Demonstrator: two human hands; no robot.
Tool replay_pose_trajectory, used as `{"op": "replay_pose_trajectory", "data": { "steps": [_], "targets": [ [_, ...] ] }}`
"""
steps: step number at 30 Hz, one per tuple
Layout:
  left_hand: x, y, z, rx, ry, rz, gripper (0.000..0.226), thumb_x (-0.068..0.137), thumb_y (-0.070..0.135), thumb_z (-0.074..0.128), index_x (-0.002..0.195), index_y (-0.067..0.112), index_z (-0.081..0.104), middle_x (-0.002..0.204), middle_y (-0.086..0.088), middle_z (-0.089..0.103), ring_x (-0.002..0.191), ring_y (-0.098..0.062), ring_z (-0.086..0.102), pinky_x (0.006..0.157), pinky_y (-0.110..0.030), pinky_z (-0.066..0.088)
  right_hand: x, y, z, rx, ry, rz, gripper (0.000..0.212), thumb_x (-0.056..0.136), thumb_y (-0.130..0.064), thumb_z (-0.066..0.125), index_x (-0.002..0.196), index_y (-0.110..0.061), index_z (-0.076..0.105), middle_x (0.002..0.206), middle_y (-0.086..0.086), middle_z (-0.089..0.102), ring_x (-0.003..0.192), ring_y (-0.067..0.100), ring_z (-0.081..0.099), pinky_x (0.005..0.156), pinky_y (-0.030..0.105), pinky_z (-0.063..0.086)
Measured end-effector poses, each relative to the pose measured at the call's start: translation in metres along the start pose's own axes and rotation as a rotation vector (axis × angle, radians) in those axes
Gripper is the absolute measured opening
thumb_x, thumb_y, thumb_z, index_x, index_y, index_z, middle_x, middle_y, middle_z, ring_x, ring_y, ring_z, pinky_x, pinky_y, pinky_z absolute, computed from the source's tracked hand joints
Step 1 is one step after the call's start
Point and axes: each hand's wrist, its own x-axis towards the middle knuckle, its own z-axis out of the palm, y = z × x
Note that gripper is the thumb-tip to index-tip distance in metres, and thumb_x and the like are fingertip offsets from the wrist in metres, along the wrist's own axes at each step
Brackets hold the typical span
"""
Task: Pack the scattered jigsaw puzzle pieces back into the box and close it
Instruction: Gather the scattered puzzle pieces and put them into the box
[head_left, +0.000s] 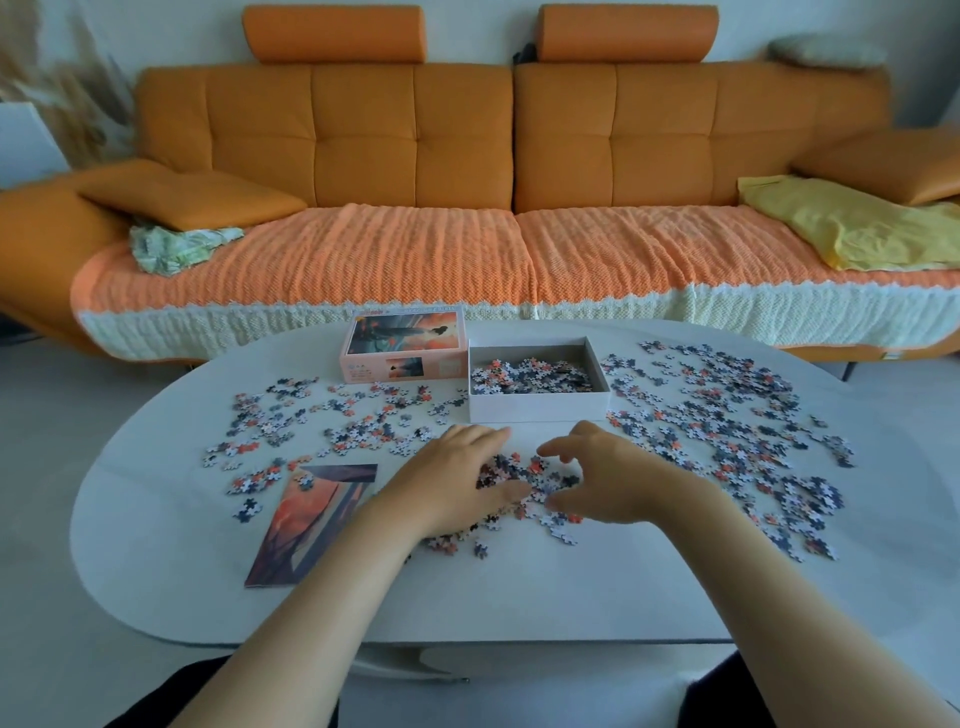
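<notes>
On the smooth white tabletop our left hand and right hand face each other. Their fingers are loosely curved and wide, cupping a heap of puzzle pieces without clasping it. We should rake flat, slide our palms under the thin, knobbed card bits, then lift. Beyond stands the open box, part filled, beside its glossy lid.

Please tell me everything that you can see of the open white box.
The open box is a shallow white rectangular tray, apparently cardboard, lidless. It lies flat on the white table, beyond the left hand and right hand, close beside the pink picture lid. Puzzle pieces partly cover its floor. Neither hand touches it.
</notes>
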Motion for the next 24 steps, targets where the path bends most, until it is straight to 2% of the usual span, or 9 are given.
{"op": "replay_pose_trajectory", "data": {
  "steps": [2, 4, 7, 10, 13, 18, 21, 24],
  "targets": [
    [-0.005, -0.010, -0.005, 0.044, -0.052, -0.016, 0.100, 0.076, 0.084, 0.042, 0.155, 0.029, 0.013, 0.157, 0.014, 0.017, 0.143, -0.009, 0.014, 0.115, -0.038, 0.023, 0.003, -0.003, 0.003, -0.023, -0.018, 0.003, 0.080, 0.077, -0.059, 0.067, 0.145, -0.035, 0.034, 0.134, -0.003, 0.038, 0.117, 0.020, 0.050, 0.095, 0.036, 0.045],
    [-0.009, -0.018, -0.005, 0.103, -0.088, -0.013, 0.097, 0.078, 0.078, 0.050, 0.154, 0.030, 0.015, 0.152, 0.014, 0.020, 0.140, -0.010, 0.015, 0.113, -0.036, 0.024, 0.007, -0.010, 0.008, -0.087, -0.003, -0.008, 0.086, 0.074, -0.067, 0.065, 0.145, -0.031, 0.034, 0.133, -0.002, 0.038, 0.117, 0.021, 0.047, 0.095, 0.037, 0.045],
    [-0.009, -0.018, -0.001, 0.116, -0.035, 0.009, 0.076, 0.087, 0.060, 0.053, 0.151, 0.029, 0.027, 0.141, 0.011, 0.030, 0.133, -0.010, 0.022, 0.110, -0.032, 0.027, 0.016, -0.020, 0.016, -0.094, 0.051, -0.036, 0.069, 0.079, -0.065, 0.061, 0.136, -0.029, 0.046, 0.122, 0.001, 0.041, 0.109, 0.022, 0.050, 0.092, 0.038, 0.047],
    [-0.002, -0.013, 0.003, 0.003, 0.059, -0.004, 0.057, 0.093, 0.047, 0.055, 0.144, 0.025, 0.044, 0.126, 0.008, 0.042, 0.125, -0.011, 0.032, 0.106, -0.031, 0.034, 0.025, -0.027, 0.020, -0.019, 0.087, -0.033, 0.041, 0.086, -0.051, 0.062, 0.121, -0.029, 0.059, 0.107, 0.000, 0.043, 0.096, 0.022, 0.054, 0.084, 0.037, 0.049],
    [0.006, -0.011, 0.005, -0.040, 0.106, -0.017, 0.042, 0.094, 0.037, 0.058, 0.133, 0.022, 0.058, 0.113, 0.007, 0.050, 0.114, -0.012, 0.043, 0.097, -0.032, 0.041, 0.032, -0.028, 0.019, 0.051, 0.139, -0.003, 0.025, 0.086, -0.035, 0.064, 0.110, -0.028, 0.066, 0.105, 0.000, 0.049, 0.088, 0.018, 0.054, 0.078, 0.034, 0.052],
    [0.016, -0.007, 0.001, -0.107, 0.158, 0.002, 0.025, 0.090, 0.022, 0.067, 0.114, 0.024, 0.070, 0.105, 0.004, 0.060, 0.097, -0.015, 0.057, 0.087, -0.033, 0.049, 0.038, -0.023, 0.012, 0.109, 0.162, 0.024, 0.014, 0.082, -0.022, 0.069, 0.094, -0.026, 0.074, 0.092, -0.006, 0.066, 0.079, 0.013, 0.061, 0.072, 0.027, 0.054],
    [0.022, -0.006, 0.000, -0.168, 0.187, -0.012, 0.019, 0.088, 0.021, 0.068, 0.107, 0.023, 0.073, 0.098, 0.007, 0.061, 0.089, -0.012, 0.059, 0.081, -0.026, 0.049, 0.041, -0.019, 0.007, 0.136, 0.155, 0.040, 0.011, 0.081, -0.021, 0.071, 0.091, -0.024, 0.075, 0.087, -0.006, 0.068, 0.070, 0.012, 0.062, 0.062, 0.022, 0.054],
    [0.030, -0.004, -0.007, -0.260, 0.207, -0.025, 0.015, 0.088, 0.023, 0.069, 0.102, 0.020, 0.074, 0.091, 0.011, 0.062, 0.080, -0.004, 0.057, 0.071, -0.017, 0.042, 0.043, -0.015, -0.005, 0.178, 0.144, 0.052, 0.009, 0.083, -0.020, 0.071, 0.090, -0.022, 0.075, 0.081, -0.004, 0.070, 0.055, 0.010, 0.061, 0.050, 0.019, 0.051]
  ]
}}
